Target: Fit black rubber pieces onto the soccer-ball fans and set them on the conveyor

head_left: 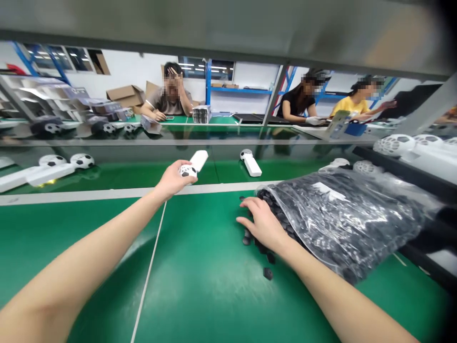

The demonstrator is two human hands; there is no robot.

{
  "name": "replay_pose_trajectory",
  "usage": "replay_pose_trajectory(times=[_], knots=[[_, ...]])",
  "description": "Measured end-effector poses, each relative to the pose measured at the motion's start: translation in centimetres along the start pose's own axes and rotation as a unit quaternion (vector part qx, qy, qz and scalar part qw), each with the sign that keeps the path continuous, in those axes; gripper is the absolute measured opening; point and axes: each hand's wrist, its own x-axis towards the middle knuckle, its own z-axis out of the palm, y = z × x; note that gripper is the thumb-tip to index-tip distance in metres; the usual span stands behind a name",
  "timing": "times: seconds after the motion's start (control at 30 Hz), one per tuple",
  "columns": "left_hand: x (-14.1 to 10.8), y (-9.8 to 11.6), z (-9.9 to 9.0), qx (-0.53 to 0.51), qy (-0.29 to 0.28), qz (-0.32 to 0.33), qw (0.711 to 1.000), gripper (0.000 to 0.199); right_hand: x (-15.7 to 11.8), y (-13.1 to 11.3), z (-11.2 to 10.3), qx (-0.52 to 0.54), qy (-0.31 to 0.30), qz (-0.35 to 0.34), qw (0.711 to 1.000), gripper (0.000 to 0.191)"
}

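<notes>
A: Where's the bare left hand [173, 180]?
B: Reaching far forward, arm nearly straight, fingers curled shut (wrist tipped slightly back).
A: And the bare right hand [263, 225]?
B: Lower and nearer, palm down, fingers spread and arched.

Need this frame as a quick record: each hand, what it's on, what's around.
left hand: holding white fan, ball-patterned head
right hand: open, resting on black pieces
black pieces: spilling from bag mouth, a few loose on bench
bag: clear plastic, packed with pieces
surface: green bench
nearby: more fans on the green surface ahead
people: three co-workers seated across the bench
</notes>
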Motion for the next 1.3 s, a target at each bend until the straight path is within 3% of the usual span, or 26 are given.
replay_pose_trajectory(times=[0.07, 0.13, 0.27, 0.37, 0.47, 0.57, 0.63, 0.83, 1.3], knots=[[2.8, -1.3, 0.8, 0.046, 0.059, -0.002, 0.997, 0.058, -0.2, 0.2, 0.3, -0.057, -0.017, 0.011, 0.998, 0.031], [4.5, -2.8, 2.0, 0.09, 0.081, -0.016, 0.993, 0.064, -0.3, 0.2, 0.6, -0.092, -0.03, 0.02, 0.995, 0.032], [5.1, -5.4, 3.9, 0.152, 0.082, -0.042, 0.984, 0.07, -0.2, 0.1, 0.8, -0.127, -0.047, 0.019, 0.991, 0.024], [4.8, -6.3, 4.4, 0.175, 0.075, -0.034, 0.981, 0.074, 0.2, 0.0, 0.8, -0.151, -0.057, 0.002, 0.987, 0.02], [4.5, -6.4, 4.4, 0.19, 0.079, -0.026, 0.978, 0.073, 0.3, 0.1, 0.9, -0.192, -0.043, 0.01, 0.98, 0.024], [3.9, -6.3, 4.5, 0.207, 0.097, -0.03, 0.973, 0.072, 0.1, 0.4, 1.1, -0.255, 0.009, 0.046, 0.966, 0.042], [3.5, -6.2, 4.6, 0.217, 0.106, -0.035, 0.97, 0.072, 0.0, 0.5, 1.1, -0.276, 0.004, 0.058, 0.959, 0.045], [2.2, -6.3, 4.5, 0.228, 0.113, -0.029, 0.967, 0.069, -0.1, 0.1, 0.5, -0.262, -0.074, 0.013, 0.962, 0.021], [1.6, -6.7, 4.2, 0.222, 0.19, -0.029, 0.956, 0.06, 0.1, -0.9, 0.6, -0.147, -0.063, -0.035, 0.987, 0.014]])
